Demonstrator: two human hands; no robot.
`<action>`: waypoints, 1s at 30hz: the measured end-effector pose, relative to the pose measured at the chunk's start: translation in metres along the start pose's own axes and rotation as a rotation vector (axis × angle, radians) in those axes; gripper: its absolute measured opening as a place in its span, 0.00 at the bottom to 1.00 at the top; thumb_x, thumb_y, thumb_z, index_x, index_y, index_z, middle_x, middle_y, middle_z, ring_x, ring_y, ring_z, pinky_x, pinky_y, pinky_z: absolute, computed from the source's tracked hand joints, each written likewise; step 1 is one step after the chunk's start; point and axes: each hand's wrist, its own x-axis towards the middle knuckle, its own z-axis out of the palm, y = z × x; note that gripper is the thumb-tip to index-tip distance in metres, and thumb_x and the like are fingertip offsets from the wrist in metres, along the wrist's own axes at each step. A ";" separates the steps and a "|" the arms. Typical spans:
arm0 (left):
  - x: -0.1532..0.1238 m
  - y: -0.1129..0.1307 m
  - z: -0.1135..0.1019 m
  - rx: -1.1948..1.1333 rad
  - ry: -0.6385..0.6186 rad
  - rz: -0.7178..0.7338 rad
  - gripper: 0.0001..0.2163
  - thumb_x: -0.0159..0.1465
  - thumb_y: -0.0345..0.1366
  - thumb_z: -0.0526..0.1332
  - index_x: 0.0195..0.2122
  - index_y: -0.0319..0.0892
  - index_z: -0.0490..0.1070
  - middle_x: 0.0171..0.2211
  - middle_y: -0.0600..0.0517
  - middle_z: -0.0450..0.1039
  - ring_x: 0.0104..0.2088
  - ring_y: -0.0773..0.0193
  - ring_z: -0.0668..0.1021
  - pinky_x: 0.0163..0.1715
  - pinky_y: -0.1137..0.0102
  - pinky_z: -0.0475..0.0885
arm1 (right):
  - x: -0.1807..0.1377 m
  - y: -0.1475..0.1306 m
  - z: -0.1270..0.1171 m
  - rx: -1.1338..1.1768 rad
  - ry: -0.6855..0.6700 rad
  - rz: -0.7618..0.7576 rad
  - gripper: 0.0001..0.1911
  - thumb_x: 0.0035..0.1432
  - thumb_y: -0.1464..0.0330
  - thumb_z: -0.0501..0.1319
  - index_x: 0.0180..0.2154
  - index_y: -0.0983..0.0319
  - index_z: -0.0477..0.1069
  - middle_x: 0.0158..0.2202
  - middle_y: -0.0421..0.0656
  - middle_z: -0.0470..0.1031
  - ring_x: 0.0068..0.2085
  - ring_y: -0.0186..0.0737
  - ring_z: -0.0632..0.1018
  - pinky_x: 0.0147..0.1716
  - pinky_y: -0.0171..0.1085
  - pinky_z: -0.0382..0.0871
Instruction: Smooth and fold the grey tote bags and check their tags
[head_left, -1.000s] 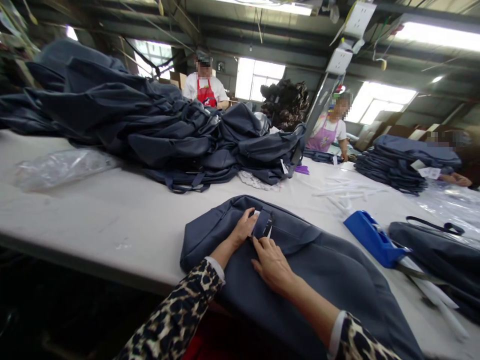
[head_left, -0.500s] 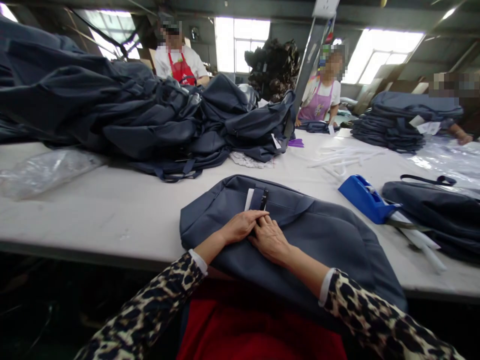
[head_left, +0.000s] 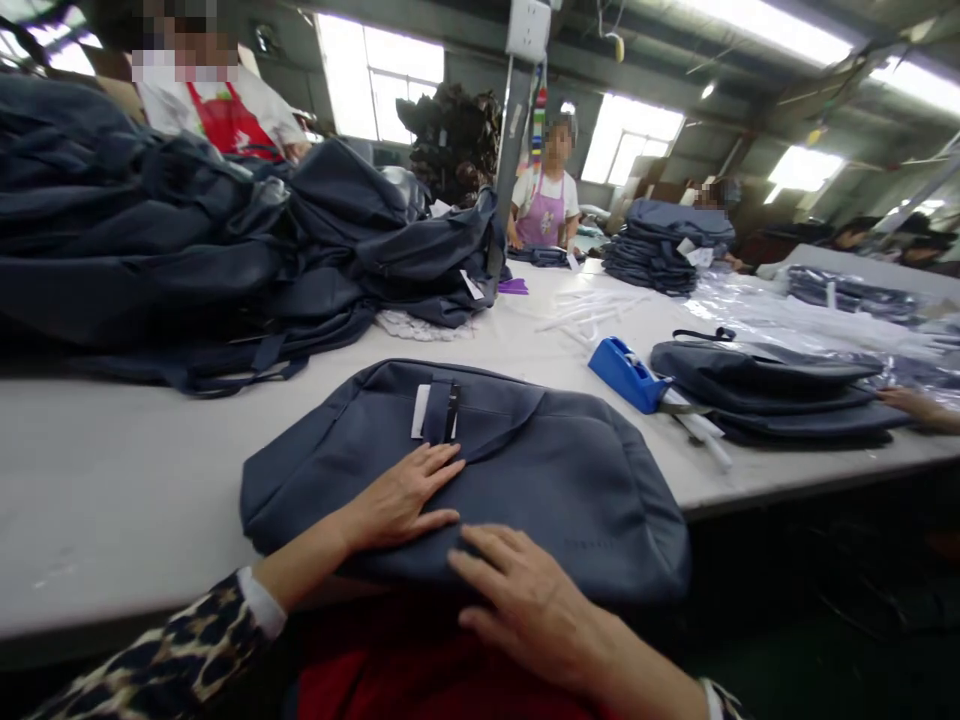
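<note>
A dark blue bag (head_left: 525,470) lies flat at the near edge of the white table (head_left: 150,440), overhanging it slightly. The left hand (head_left: 397,500) rests flat and spread on it; the right hand (head_left: 525,600) lies spread on its near edge, grasping nothing. Bare tabletop lies left of it; a blue tape dispenser (head_left: 626,372) sits to the right

The left hand (head_left: 401,497) lies flat, palm down, fingers together and stretched forward — its forearm runs back to a leopard-print sleeve with a white cuff. The right hand (head_left: 525,600) sits nearer the body (also palm down), fingers spread and pointing left.
</note>
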 end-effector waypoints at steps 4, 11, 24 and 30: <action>0.000 -0.004 -0.001 -0.036 -0.005 0.021 0.34 0.63 0.55 0.61 0.67 0.49 0.57 0.67 0.47 0.57 0.66 0.50 0.63 0.67 0.54 0.55 | -0.053 -0.005 0.037 0.580 -0.001 0.008 0.15 0.64 0.57 0.60 0.49 0.54 0.77 0.45 0.44 0.80 0.46 0.42 0.78 0.50 0.40 0.69; 0.001 -0.012 0.007 0.042 -0.031 0.032 0.34 0.65 0.55 0.59 0.69 0.48 0.53 0.69 0.47 0.54 0.66 0.49 0.61 0.66 0.54 0.55 | -0.062 0.029 0.116 1.440 0.161 0.594 0.42 0.43 0.51 0.73 0.58 0.57 0.68 0.50 0.48 0.75 0.48 0.48 0.77 0.42 0.42 0.72; 0.014 0.059 0.036 0.010 0.052 -0.135 0.31 0.68 0.55 0.53 0.66 0.41 0.59 0.68 0.41 0.55 0.67 0.46 0.58 0.66 0.49 0.55 | -0.018 -0.005 0.083 1.723 0.851 0.503 0.32 0.53 0.49 0.67 0.56 0.54 0.69 0.56 0.43 0.73 0.59 0.50 0.70 0.56 0.51 0.68; 0.021 0.069 0.028 -0.051 0.046 -0.176 0.31 0.68 0.54 0.53 0.66 0.40 0.60 0.67 0.40 0.56 0.66 0.47 0.59 0.65 0.49 0.56 | 0.001 0.004 0.084 1.759 1.011 0.701 0.40 0.47 0.56 0.70 0.61 0.56 0.63 0.57 0.43 0.72 0.60 0.52 0.70 0.50 0.47 0.75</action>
